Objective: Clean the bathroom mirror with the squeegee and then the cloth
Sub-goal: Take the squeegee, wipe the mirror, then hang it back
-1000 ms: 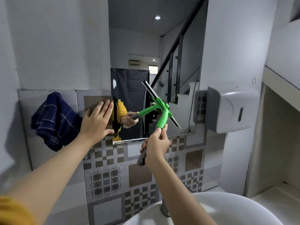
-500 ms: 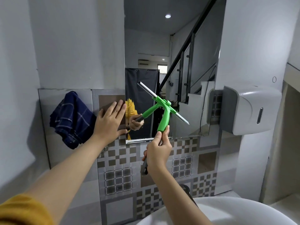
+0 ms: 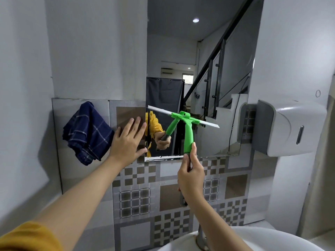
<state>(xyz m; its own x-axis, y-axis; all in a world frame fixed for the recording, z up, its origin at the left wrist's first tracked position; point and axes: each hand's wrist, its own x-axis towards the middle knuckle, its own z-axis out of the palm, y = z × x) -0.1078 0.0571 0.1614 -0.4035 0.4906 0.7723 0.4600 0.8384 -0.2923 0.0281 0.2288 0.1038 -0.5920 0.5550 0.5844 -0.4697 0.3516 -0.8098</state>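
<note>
Nothing readable here, honestly — no words, brand names, numbers or signs anywhere in the shot. The white wall dispenser (image 3: 290,126) at the right of the frame has a plain front with only a dark slot, no label I can make out. The green squeegee (image 3: 187,130) in the middle carries no visible print either. Only mark worth mentioning is a small hand-drawn-looking loop on the wall (image 3: 318,93) at upper right — not a letter or digit I can tell.
</note>
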